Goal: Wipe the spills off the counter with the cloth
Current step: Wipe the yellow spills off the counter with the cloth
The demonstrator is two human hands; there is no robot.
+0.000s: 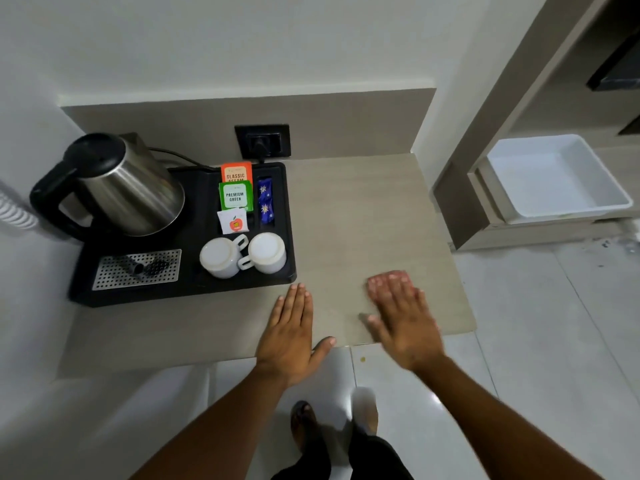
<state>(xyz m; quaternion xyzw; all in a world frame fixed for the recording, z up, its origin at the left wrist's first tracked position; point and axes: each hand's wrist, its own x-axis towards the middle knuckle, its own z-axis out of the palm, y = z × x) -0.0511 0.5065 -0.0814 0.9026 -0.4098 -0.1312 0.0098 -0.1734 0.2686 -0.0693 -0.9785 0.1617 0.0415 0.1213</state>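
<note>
Seemingly mid-wipe, the right hand [401, 317] presses flat and blurred on the tabletop [363, 220], no cloth or spill visible, left hand [291, 334] splayed alongside; next, sweep onward.

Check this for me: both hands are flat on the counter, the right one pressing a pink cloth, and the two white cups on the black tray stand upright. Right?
Not quite. In the head view the two white cups sit upside down on the black tray, not upright. The rest holds: left hand flat on the counter, right hand on the pink cloth.
</note>
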